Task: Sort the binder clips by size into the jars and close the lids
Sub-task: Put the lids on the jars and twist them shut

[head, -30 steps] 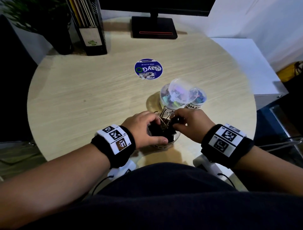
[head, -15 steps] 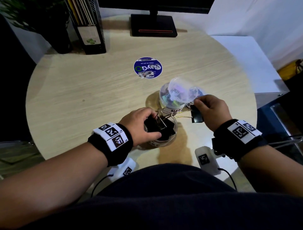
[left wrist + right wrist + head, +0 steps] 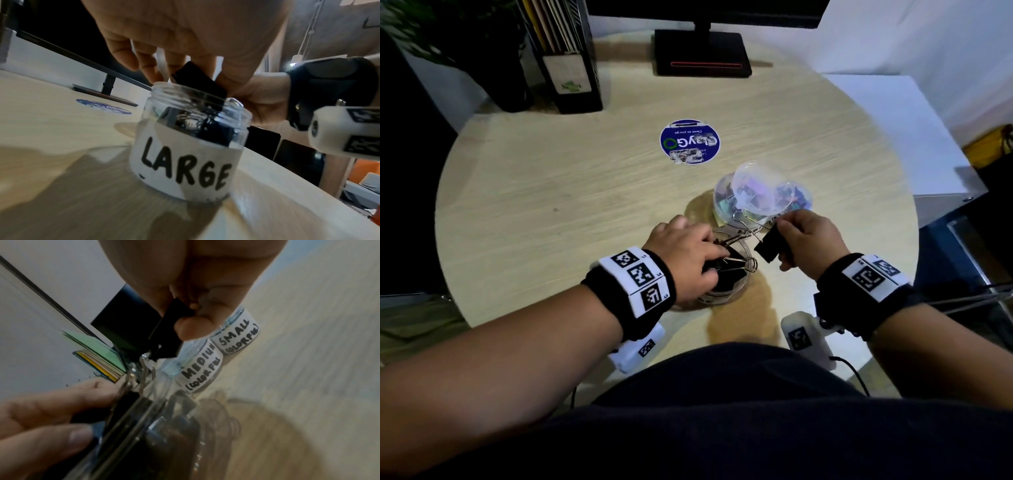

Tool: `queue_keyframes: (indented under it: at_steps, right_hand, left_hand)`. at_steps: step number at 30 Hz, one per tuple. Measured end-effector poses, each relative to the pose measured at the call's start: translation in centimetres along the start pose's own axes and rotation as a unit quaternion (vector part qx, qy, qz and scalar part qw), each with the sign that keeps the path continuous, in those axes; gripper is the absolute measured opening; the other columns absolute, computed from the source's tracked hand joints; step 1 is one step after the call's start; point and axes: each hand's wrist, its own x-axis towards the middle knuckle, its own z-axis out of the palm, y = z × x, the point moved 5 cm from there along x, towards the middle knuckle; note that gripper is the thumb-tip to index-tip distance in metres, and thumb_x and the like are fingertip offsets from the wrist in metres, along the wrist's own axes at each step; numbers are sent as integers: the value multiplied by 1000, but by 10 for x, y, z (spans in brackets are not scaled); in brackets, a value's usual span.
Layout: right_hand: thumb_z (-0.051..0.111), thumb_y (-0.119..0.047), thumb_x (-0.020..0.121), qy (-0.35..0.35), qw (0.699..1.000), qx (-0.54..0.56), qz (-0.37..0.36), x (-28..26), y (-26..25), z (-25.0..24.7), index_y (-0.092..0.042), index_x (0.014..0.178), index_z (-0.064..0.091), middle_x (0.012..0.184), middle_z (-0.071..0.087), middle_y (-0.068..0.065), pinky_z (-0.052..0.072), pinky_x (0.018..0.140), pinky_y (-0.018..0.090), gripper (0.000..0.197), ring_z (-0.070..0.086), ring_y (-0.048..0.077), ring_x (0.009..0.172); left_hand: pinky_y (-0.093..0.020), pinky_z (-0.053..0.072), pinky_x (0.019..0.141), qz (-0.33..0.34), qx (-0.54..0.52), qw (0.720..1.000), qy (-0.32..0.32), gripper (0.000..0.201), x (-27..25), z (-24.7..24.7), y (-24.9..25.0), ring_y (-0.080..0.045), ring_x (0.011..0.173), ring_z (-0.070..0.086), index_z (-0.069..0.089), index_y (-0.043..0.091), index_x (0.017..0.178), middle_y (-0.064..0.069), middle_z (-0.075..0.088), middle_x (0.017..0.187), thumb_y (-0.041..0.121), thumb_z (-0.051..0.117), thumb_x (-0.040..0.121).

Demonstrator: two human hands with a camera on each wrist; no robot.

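A clear jar labelled LARGE point(image 3: 726, 287) point(image 3: 185, 154) stands near the table's front edge, stuffed with black binder clips. My left hand point(image 3: 688, 253) reaches over its mouth and its fingers pinch one black clip point(image 3: 201, 87) that sticks out of the top. My right hand point(image 3: 804, 240) is just right of the jar and pinches another large black binder clip point(image 3: 770, 246) point(image 3: 168, 334), whose wire handles point left towards the jar. Behind stand the MEDIUM jar point(image 3: 729, 205) point(image 3: 199, 369) and the SMALL jar point(image 3: 798, 198) point(image 3: 236, 334), both holding coloured clips.
A clear lid point(image 3: 756, 185) leans on top of the two rear jars. A round blue sticker point(image 3: 690, 141) lies mid-table. A monitor base point(image 3: 702, 53), a file holder point(image 3: 566, 58) and a plant pot stand at the back. The round table's edge runs close to my body.
My right hand has drawn a black clip away from the LARGE jar to the right and holds it beside the jar. The left hand has stayed on the jar's mouth.
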Motion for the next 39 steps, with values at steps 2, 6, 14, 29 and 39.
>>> queue_keyframes:
  at_steps: [2, 6, 14, 29, 39]
  right_hand:
    - [44, -9, 92, -16, 998, -53, 16, 1, 10, 2, -10, 87, 58, 56, 55, 9, 51, 47, 33, 15, 54, 19, 38]
    - [41, -8, 91, -67, 985, -153, 49, -1, 29, 9, -9, 91, 57, 64, 55, 6, 57, 65, 49, 16, 59, 31, 54]
    - [56, -27, 89, -77, 927, -361, -66, -2, 7, 10, -19, 117, 61, 114, 63, 6, 43, 84, 27, 29, 60, 25, 99]
    - [70, -24, 81, -13, 959, -202, -198, -13, -48, 10, -9, 81, 70, 70, 60, 0, 40, 67, 23, 16, 56, 17, 67]
    - [66, -15, 84, -20, 992, -43, -114, -17, -43, 1, -23, 64, 55, 50, 55, 0, 42, 42, 13, 25, 49, 3, 34]
  left_hand:
    - [-35, 28, 94, -10, -1, 1000, 3, 42, 2, -1, -2, -19, 112, 35, 48, 44, 128, 8, 46, 116, 43, 46, 87]
    - [-36, 31, 98, -19, -23, 999, 26, 51, 3, -1, -7, -20, 116, 38, 42, 42, 134, 6, 47, 123, 48, 52, 84]
    - [-38, 39, 100, -47, -176, 979, 94, 74, -9, -3, -31, -18, 114, 48, 54, 33, 124, 5, 52, 123, 71, 60, 60]
    - [-18, 36, 72, -71, -237, 967, 51, 24, -17, 9, -35, -5, 83, 53, 62, 32, 106, 11, 58, 103, 34, 67, 82]
    - [-28, 43, 84, -76, -212, 974, 33, 23, -10, 9, -33, -12, 94, 51, 61, 30, 93, 11, 52, 97, 40, 71, 75]
